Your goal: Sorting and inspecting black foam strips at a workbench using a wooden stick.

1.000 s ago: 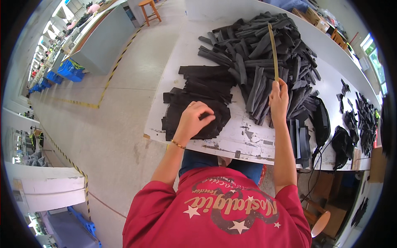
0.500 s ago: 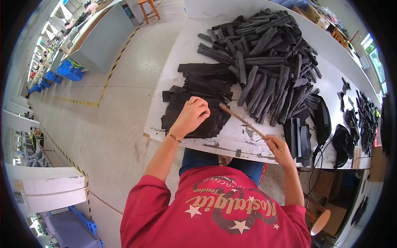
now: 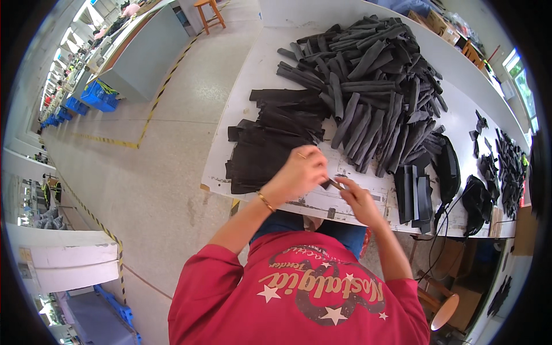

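Observation:
My left hand (image 3: pixel 305 171), a ring on one finger and a bracelet at the wrist, is closed in front of the stack of flat black fabric strips (image 3: pixel 261 155). At its fingertips shows a small black fabric piece (image 3: pixel 326 184), mostly hidden by the hand. Close beside it, my right hand (image 3: pixel 357 201) grips a thin brown stick (image 3: pixel 340 186), whose far end meets the black piece. Both hands are over the front part of the white table (image 3: pixel 230 181). Behind them lies a big heap of dark grey fabric tubes (image 3: pixel 368 75).
Folded dark strips (image 3: pixel 415 192) and black pouch-like pieces (image 3: pixel 476 195) with cords lie to the right. More black scraps (image 3: pixel 510 172) are farther right. A raised white panel (image 3: pixel 333 10) borders the table's back. A wooden stool (image 3: pixel 210 16) stands beyond on the floor.
My left hand has moved right and nearer, off the strip stack, with a black piece at its fingers. My right hand has moved left with the stick, and the two hands now meet.

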`<state>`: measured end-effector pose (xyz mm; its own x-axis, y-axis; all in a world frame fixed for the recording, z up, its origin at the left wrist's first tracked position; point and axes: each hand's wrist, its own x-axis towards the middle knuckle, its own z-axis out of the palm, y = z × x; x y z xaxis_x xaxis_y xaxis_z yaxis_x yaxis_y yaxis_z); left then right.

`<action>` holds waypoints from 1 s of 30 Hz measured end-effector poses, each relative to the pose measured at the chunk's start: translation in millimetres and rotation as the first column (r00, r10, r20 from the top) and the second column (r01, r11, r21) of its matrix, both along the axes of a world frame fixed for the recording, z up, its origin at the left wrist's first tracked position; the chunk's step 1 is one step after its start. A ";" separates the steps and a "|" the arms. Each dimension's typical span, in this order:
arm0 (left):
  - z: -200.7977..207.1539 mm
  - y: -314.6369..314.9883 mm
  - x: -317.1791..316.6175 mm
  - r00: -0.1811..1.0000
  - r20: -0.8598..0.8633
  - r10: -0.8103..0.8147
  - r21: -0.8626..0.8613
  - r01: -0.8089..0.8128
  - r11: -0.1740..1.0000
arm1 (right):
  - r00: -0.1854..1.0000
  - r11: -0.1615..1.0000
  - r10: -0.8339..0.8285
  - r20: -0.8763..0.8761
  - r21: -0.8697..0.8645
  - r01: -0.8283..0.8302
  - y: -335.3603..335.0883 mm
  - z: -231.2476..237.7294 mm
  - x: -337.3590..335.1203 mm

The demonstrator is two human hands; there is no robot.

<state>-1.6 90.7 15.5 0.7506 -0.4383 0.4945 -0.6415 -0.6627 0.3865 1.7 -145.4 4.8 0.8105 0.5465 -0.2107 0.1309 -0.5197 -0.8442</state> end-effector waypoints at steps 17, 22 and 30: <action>-26.5 -4.3 -1.1 0.811 -0.478 -0.338 -0.659 -0.585 -0.472 | 0.975 0.965 -0.185 -0.124 0.165 0.204 58.6 -50.3 -57.0; 6.2 80.1 11.1 0.955 -0.296 0.009 -0.840 -0.256 -0.479 | 0.985 0.988 -0.095 -0.142 0.111 0.111 -15.2 -90.7 -105.3; 2.5 76.3 45.3 0.923 -0.376 -0.079 -0.736 -0.350 -0.580 | 0.992 0.990 -0.115 -0.044 0.081 0.119 -16.6 -26.7 -71.8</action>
